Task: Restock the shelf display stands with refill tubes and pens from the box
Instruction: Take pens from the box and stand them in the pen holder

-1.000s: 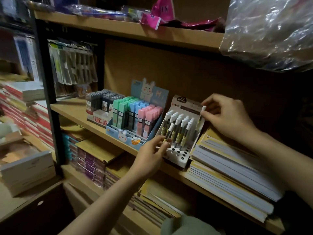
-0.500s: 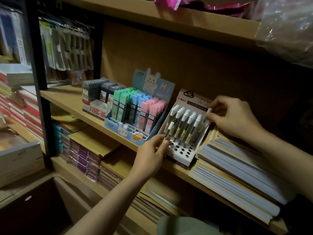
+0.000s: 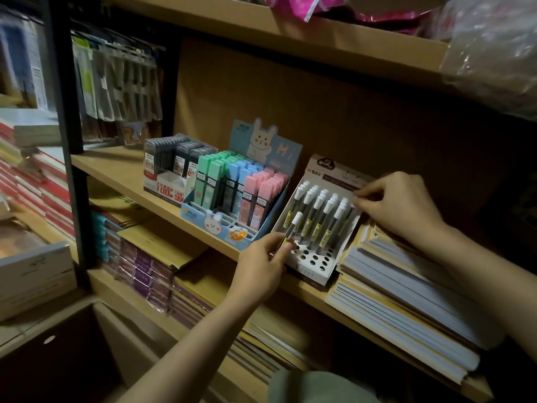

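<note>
Left hand (image 3: 261, 264) fingers pinch a white-capped refill tube (image 3: 291, 230) at the white display stand (image 3: 313, 267); right hand (image 3: 399, 205) fingers grip another tube's cap (image 3: 355, 201).

Both bare forearms reach up and forward from the lower edge of the view. The left hand (image 3: 261, 264) is curled with thumb and fingertips pinched together in a closed grip. The right hand (image 3: 402, 206), knuckles up and wrist bent, pinches at its fingertips too.

stacked white-edged paper pads (image 3: 406, 301) on wooden shelf board (image 3: 116, 170); crinkled clear plastic bag (image 3: 494, 53) above; hanging packets (image 3: 116, 85) left.
</note>
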Motion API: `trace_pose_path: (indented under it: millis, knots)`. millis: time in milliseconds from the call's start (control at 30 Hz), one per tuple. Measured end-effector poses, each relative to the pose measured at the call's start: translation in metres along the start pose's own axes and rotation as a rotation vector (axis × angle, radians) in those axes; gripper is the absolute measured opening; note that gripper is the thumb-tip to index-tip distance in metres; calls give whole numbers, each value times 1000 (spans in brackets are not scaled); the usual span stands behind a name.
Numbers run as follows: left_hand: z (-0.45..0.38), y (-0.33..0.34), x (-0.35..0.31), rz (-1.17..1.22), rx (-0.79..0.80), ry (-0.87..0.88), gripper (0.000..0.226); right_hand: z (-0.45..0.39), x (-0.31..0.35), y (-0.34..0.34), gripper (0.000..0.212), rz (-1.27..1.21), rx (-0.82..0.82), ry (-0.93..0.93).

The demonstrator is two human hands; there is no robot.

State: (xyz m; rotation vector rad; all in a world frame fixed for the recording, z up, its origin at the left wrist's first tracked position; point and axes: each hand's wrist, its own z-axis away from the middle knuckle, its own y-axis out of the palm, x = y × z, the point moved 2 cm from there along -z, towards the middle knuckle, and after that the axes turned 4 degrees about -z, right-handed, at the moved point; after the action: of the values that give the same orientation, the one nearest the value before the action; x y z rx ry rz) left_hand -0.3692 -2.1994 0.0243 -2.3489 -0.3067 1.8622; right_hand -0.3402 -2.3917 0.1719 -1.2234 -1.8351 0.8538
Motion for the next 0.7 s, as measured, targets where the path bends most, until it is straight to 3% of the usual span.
trace_pose_path:
  millis: [233,367,467,600,700]
  knots:
    - [6,-2,-13,69,40,-69,13,3,3,4,20,-14,55,83]
    - [15,-6,-23,237,96,-114,19,2,5,0,23,11,71,95]
    - [25,-8,-28,335,223,-47,21,11,12,-13,26,-183,-56,-12]
    - [27,-8,-34,386,249,41,21,36,37,-10,25,-517,215,-96]
    - [28,-3,-40,438,297,48,21,43,47,-6,28,-628,220,-92]
